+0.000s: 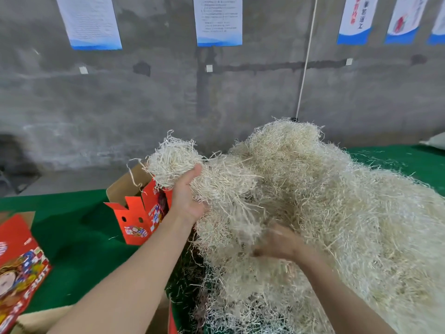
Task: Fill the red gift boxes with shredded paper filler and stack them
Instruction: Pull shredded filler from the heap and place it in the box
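1. My left hand (pixel 186 197) is raised, palm turned toward 3 o'clock, and it grips a clump of the pale straw-coloured shredded paper filler (pixel 313 189). My thumb (pixel 195 171) presses onto the clump at 12 o'clock. The other fingers of this hand are buried in the strands and hidden.
2. The held clump rises above that hand at about 11 o'clock and is still joined by trailing strands to the big heap.
3. My right hand (pixel 280 242) lies low at 4 o'clock from the left one, sunk into the heap. It is blurred, so I cannot tell whether its fingers (pixel 263 249) are closed on strands or only resting among them.
4. The heap spreads from 12 to 5 o'clock around my right hand and touches both hands.
5. The open red cardboard gift box (pixel 139 213) stands upright on the green-covered desk (pixel 72 225), just beside my left wrist at 9 o'clock, flaps up. The held clump hangs near its rim.
6. A second red printed cardboard gift box (pixel 19 261) lies at 8 o'clock, well apart from my hands.
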